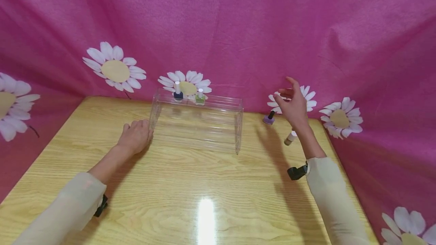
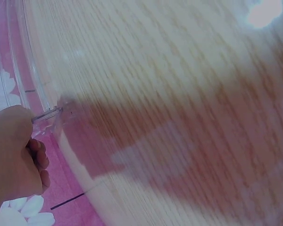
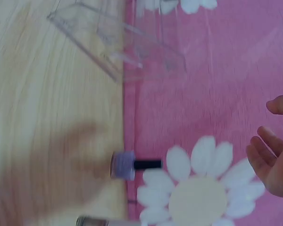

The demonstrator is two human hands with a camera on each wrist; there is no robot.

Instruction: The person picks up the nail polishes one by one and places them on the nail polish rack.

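A clear acrylic tiered rack [image 1: 240, 131] stands toward the back of the table. My left hand [image 1: 135, 137] is at its left end, fingers curled against the side; in the left wrist view the clear edge [image 2: 47, 114] meets the thumb side of that hand. On the top tier are a dark blue nail polish bottle [image 1: 178, 95] and a green one [image 1: 200, 98], both white-capped. My right hand [image 1: 293, 107] is raised at the right, fingers apart and holding nothing. Below it stand a purple nail polish bottle [image 1: 268, 119] with a black cap and a brownish, white-capped bottle [image 1: 290, 139].
A pink cloth [image 1: 238, 29] with white daisies hangs behind and beside the wooden table [image 1: 170, 192]. The table's right edge runs close by the right forearm. Bright glare [image 1: 206, 218] lies on the front of the tabletop.
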